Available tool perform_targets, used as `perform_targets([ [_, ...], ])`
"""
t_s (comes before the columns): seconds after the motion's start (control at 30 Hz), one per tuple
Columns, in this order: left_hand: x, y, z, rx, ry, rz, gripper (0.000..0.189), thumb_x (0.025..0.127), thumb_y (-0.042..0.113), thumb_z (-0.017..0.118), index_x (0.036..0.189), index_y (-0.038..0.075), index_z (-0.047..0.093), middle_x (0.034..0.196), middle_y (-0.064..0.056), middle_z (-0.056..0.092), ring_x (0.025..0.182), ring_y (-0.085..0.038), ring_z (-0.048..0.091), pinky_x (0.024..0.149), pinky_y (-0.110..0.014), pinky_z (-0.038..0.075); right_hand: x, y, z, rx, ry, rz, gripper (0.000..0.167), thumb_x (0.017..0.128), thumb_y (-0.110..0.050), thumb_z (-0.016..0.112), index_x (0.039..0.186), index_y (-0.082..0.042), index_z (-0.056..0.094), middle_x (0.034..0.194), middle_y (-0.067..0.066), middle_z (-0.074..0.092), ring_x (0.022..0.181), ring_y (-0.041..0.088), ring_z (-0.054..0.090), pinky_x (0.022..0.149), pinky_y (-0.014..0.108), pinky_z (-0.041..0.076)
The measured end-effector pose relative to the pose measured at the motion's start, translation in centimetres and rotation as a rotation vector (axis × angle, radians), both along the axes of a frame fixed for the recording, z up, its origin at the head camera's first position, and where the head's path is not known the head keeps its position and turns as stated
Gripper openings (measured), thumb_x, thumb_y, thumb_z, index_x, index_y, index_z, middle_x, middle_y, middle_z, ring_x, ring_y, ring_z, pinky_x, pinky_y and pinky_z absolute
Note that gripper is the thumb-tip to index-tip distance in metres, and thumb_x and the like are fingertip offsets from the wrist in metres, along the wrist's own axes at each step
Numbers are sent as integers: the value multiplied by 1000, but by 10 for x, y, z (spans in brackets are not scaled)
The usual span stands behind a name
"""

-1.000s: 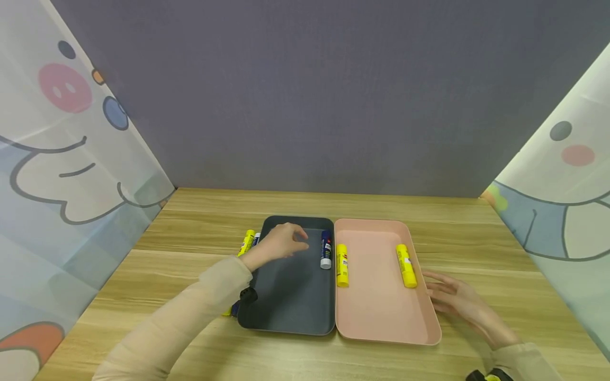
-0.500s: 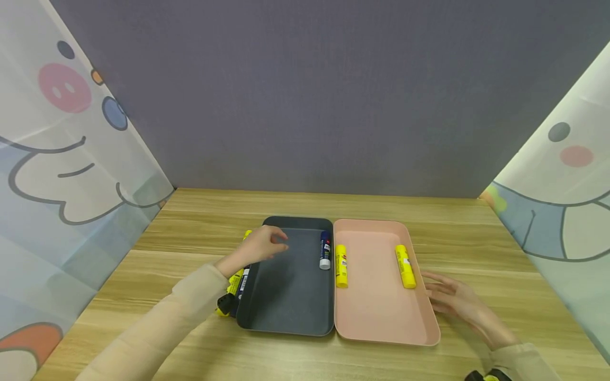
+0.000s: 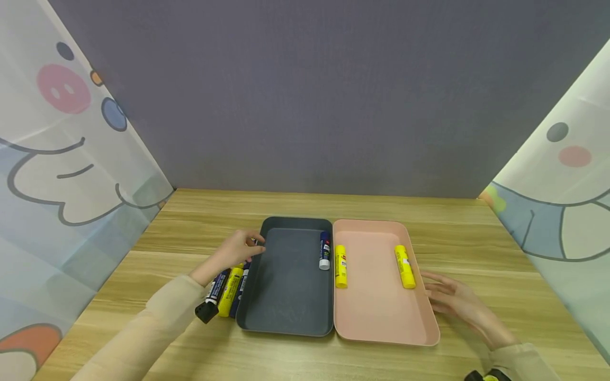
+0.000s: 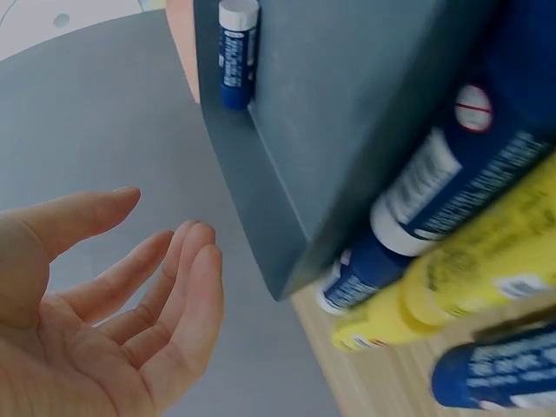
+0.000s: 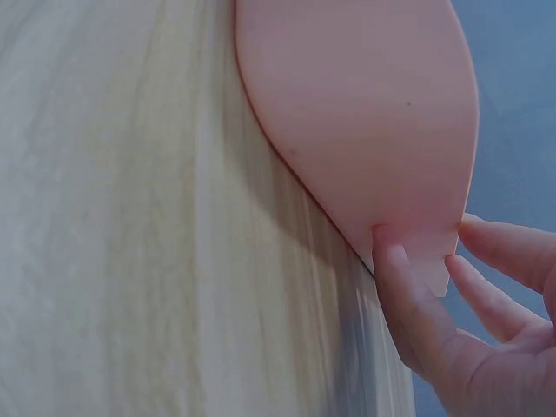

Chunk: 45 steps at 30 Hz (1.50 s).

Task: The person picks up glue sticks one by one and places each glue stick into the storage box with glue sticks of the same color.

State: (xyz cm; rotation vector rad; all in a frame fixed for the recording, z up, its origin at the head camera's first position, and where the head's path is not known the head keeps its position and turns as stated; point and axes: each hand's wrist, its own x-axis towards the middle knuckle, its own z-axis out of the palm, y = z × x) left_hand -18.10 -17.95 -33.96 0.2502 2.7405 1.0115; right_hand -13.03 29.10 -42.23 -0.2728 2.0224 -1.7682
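My left hand (image 3: 231, 253) hovers at the left rim of the dark grey tray (image 3: 286, 330), thumb and fingers apart with nothing between them. Below it, beside the tray, lie several glue sticks, among them a yellow glue stick (image 3: 230, 292) and a dark blue glue stick (image 4: 495, 369). Inside the grey tray, along its right wall, is a blue glue stick with a white end (image 3: 324, 251). The pink tray (image 3: 381, 338) contains two yellow glue sticks, one left (image 3: 340, 267) and one right (image 3: 404, 267). My right hand (image 3: 455, 301) touches the pink tray's outer right wall with its fingertips.
Both trays stand side by side on a wooden table (image 3: 190, 211). Behind it rises a grey panel (image 3: 324, 106). Cartoon-printed sheets flank the left (image 3: 38, 174) and right (image 3: 572, 222) sides.
My left hand has moved left from over the grey tray to its left rim, uncovering more of the glue sticks beside it. The right hand has stayed at the pink tray.
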Motion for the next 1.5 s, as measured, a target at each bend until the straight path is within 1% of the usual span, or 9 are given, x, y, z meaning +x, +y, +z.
perform_targets([
  [0.1,2,-7,-4,-16,6,16,32,84,12,58,111,-6,57,78,-12,56,56,-27,57,43,-28,44,0,0,0,-14,0,8,44,91,-12,48,134,-15,38,128,31,38,98,5,56,82,29,47],
  [0.3,6,-22,-10,20,4,38,33,84,10,57,110,-10,55,77,-14,56,55,-26,57,51,-34,50,0,0,0,-20,-10,0,44,91,-12,49,134,-15,39,128,30,39,98,5,56,82,30,47],
  [0.53,11,-37,-14,31,-11,54,35,85,9,56,112,-12,52,77,-18,59,53,-24,56,48,-31,48,0,0,1,-21,-19,-4,44,90,-13,49,133,-15,39,127,29,40,97,4,56,83,30,47],
  [0.73,17,-49,-21,-22,-6,83,32,85,9,56,110,-10,55,73,-13,61,51,-20,53,48,-35,48,-1,1,0,-55,-40,1,42,90,-13,51,131,-20,43,126,18,46,98,3,55,83,30,47],
  [0.97,22,-63,-28,-89,-5,118,33,83,14,58,106,-10,56,76,-13,61,56,-19,55,47,-28,43,0,1,-1,-82,-36,5,39,90,-12,50,126,-27,47,121,8,51,98,4,56,82,29,47],
  [1.07,24,-68,-31,-106,-16,132,35,83,15,58,107,-10,55,78,-14,61,58,-20,57,48,-28,44,0,1,-1,-71,-35,-9,38,90,-12,51,124,-28,48,122,10,50,97,4,56,82,30,47],
  [1.2,26,-74,-35,-122,-8,146,34,82,14,59,105,-11,56,82,-17,60,66,-22,57,53,-31,46,-1,0,0,-44,-38,-25,39,89,-13,52,125,-27,48,125,20,46,97,5,57,82,31,47],
  [1.27,28,-77,-37,-127,1,151,33,82,14,59,104,-11,57,83,-18,60,69,-23,57,55,-33,46,-1,0,0,-39,-42,-28,39,89,-13,52,126,-26,47,126,22,45,97,4,57,82,31,47],
  [1.5,35,-86,-43,-158,-4,169,37,81,15,59,105,-13,54,83,-19,60,71,-25,57,58,-37,47,0,0,-2,-92,-43,-8,39,89,-11,50,126,-24,47,120,8,52,98,4,56,83,30,47],
])
